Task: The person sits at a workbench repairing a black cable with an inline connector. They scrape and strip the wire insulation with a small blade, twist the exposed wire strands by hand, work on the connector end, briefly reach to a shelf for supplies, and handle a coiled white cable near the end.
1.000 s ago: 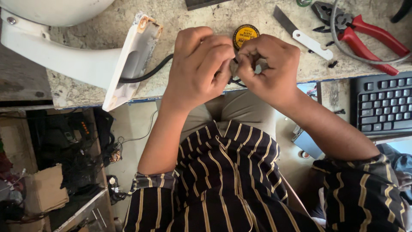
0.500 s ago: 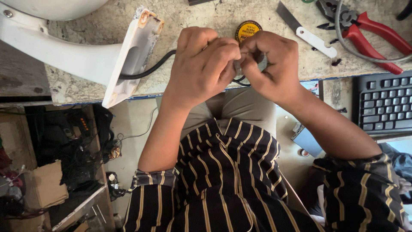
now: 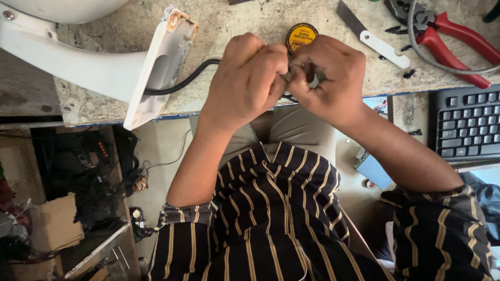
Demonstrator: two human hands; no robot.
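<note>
Pinching the end of the black cable (image 3: 185,82) between them, the left hand (image 3: 249,78) and right hand (image 3: 328,73) each hold a clenched grip. Because the fingertips hide the work, a slip could fray the strands or knock the yellow tin (image 3: 301,36) across the surface (image 3: 234,21).

both hands meet over the worktop (image 3: 104,104) edge, left hand (image 3: 245,78) and right hand (image 3: 328,75) pinching the end of a black cable (image 3: 182,83) that runs from a white bracket (image 3: 156,67); a yellow tin (image 3: 301,36) lies just behind them.
</note>
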